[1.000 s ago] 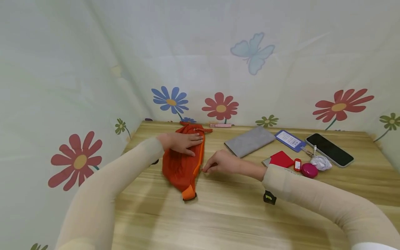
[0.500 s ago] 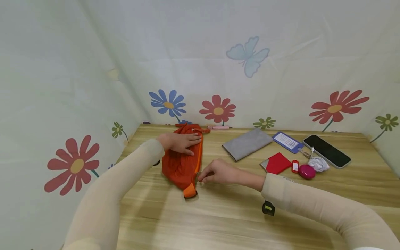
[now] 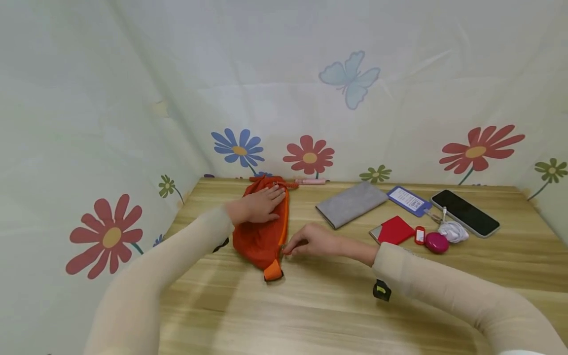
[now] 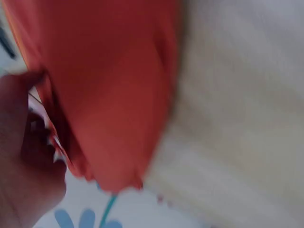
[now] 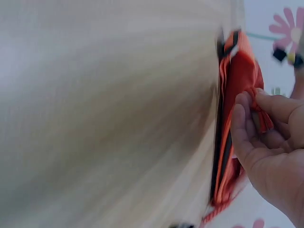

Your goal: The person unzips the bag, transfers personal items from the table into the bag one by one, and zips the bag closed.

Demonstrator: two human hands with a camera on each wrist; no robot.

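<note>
Left hand (image 3: 259, 206) shifted, orange pouch (image 3: 262, 236) beneath

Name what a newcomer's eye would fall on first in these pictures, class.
The orange waist bag at the table's far left: the left hand lies flat on it, and the right hand pinches its zipper pull. To the right lie a grey pouch and black phone.

Right hand (image 5: 273, 142) fingers (image 5: 242, 121) pinch the orange bag's (image 5: 240, 76) pull tab (image 5: 260, 111).
</note>
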